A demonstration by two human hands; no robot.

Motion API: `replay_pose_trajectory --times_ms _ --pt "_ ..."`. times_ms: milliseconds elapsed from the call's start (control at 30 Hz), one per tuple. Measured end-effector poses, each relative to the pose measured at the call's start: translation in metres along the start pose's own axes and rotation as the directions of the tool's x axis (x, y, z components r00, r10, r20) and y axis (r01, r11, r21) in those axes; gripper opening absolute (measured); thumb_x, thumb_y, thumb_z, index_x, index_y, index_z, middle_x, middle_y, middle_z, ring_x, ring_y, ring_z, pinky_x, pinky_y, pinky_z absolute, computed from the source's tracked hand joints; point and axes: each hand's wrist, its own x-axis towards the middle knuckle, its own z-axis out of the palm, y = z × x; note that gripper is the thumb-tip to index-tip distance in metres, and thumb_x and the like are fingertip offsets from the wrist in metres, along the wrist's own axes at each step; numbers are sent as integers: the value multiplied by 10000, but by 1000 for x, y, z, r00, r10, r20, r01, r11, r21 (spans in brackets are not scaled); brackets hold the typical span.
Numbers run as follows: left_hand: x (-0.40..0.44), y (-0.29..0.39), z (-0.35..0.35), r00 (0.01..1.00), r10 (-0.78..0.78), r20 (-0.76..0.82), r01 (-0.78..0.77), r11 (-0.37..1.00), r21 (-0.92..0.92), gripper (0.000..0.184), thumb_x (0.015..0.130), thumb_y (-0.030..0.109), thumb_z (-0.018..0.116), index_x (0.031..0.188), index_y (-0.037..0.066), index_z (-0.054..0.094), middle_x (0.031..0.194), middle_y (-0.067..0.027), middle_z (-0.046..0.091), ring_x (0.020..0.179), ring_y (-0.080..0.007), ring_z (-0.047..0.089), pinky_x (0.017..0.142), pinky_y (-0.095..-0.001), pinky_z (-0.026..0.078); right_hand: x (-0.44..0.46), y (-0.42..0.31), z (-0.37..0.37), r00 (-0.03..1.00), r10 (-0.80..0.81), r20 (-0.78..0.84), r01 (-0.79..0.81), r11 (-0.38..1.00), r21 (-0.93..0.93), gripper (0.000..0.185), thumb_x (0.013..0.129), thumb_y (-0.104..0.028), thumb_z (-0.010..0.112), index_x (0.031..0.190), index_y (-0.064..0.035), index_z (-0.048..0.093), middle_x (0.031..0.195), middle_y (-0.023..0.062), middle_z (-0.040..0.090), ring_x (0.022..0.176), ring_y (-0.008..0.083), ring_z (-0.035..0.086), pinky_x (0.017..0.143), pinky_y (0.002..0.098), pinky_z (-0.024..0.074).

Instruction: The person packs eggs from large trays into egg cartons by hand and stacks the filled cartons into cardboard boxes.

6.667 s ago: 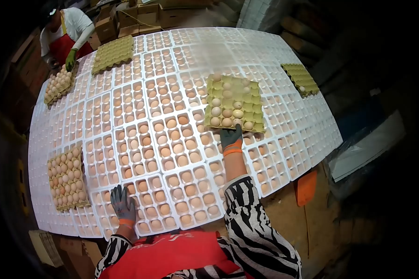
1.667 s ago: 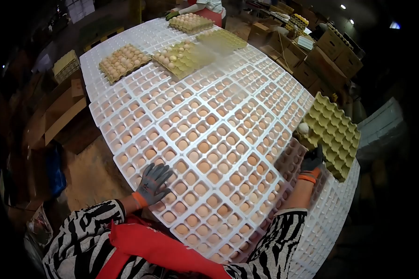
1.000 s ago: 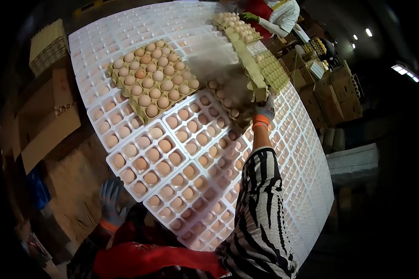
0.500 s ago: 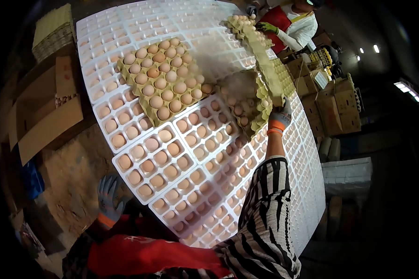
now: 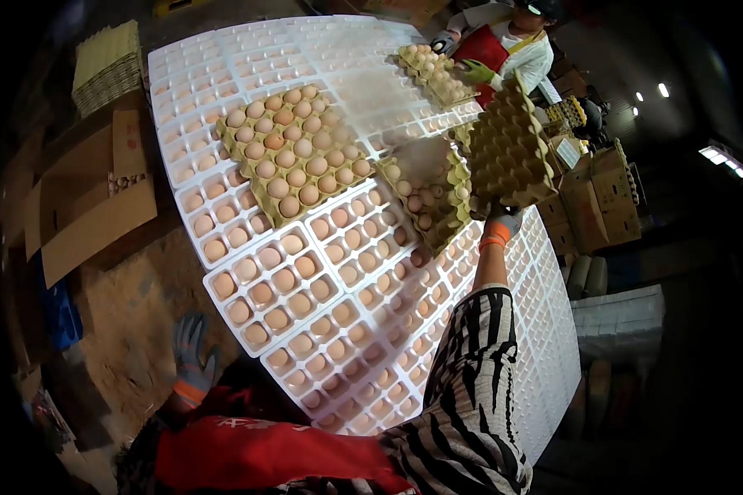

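My right hand (image 5: pixel 502 223), in a grey glove with an orange cuff, grips the near edge of a pulp egg tray (image 5: pixel 512 148). That tray is tilted up, its bumpy face toward me, and no eggs show on it. Just left of it, a second pulp tray (image 5: pixel 442 227) bears eggs bunched together, some out of their cups. A fuller pulp tray of eggs (image 5: pixel 260 194) lies farther left on the white plastic trays (image 5: pixel 338 285), whose cells hold single eggs. My left hand (image 5: pixel 193 356), gloved alike, hangs beside the table's near left edge, fingers spread, holding nothing.
Across the table a co-worker (image 5: pixel 524 54) in a red apron has gloved hands at another egg tray (image 5: pixel 436 76). An open cardboard box (image 5: pixel 99 223) and a stack of pulp trays (image 5: pixel 107 70) stand left. Cartons (image 5: pixel 598 198) are piled at right.
The pulp tray in my right hand has swung up from near edge-on, so its broad bumpy face shows. More of the bunched eggs beside it is visible. My left hand has barely moved.
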Motion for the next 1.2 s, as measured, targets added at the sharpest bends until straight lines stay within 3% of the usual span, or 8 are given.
replay_pose_trajectory --times_ms 233,300,367,500,567,700,733,1200 --pt "-23 2 10 1000 12 -17 -13 1000 -13 630 810 110 622 1388 -8 401 1412 -202 396 1323 -398 334 1123 -500 244 0 23 -54 919 394 -33 -289 727 622 451 775 67 707 1192 -74 610 1051 33 670 849 191 630 741 376 541" --pt "-32 1 12 999 6 -39 -8 998 -59 630 817 108 616 1397 2 395 1419 -199 389 1329 -396 326 1124 -494 243 -8 20 -71 950 312 5 -311 947 77 393 841 -35 643 1227 -63 578 1053 82 655 872 251 620 767 372 518" --pt "-37 3 9 1000 -12 -18 11 998 -61 623 831 110 607 1406 11 389 1423 -197 386 1331 -394 322 1124 -484 244 -26 13 -103 943 186 275 137 538 -832 377 895 -141 537 1247 -7 539 1150 202 638 1001 340 633 843 416 502" --pt "-46 11 2 998 -58 17 59 997 -45 592 861 117 588 1411 23 389 1425 -192 389 1329 -389 323 1119 -471 251 -57 124 -163 980 -81 181 189 669 -719 430 865 -16 548 1290 18 493 1084 97 624 856 220 601 818 302 483" --pt "-51 11 3 999 -51 -8 50 998 -39 575 871 116 580 1406 20 394 1422 -195 392 1324 -389 331 1114 -469 256 -72 106 -186 940 272 204 -115 819 -562 484 850 -18 536 1324 26 448 1130 128 627 920 231 615 853 298 473" --pt "-58 17 -1 997 -75 22 75 997 1 565 870 113 579 1398 15 404 1419 -202 396 1314 -389 343 1106 -467 261 -108 150 -212 962 241 131 -250 966 64 329 921 -38 471 1244 26 472 847 43 572 773 167 539 707 305 470" --pt "-59 19 -1 996 -77 37 77 997 2 571 864 112 583 1397 14 404 1417 -204 398 1313 -389 345 1106 -466 261 -115 143 -232 947 282 156 -258 953 -158 504 888 -28 517 1378 -36 397 1270 113 544 1080 200 548 794 297 491" --pt "-81 17 6 996 -91 3 91 995 -35 602 827 92 611 1394 38 413 1409 -188 404 1324 -380 335 1106 -463 257 -141 134 -237 996 70 -60 -89 898 -430 454 836 -127 596 1271 -5 548 933 115 675 835 214 634 727 334 494"
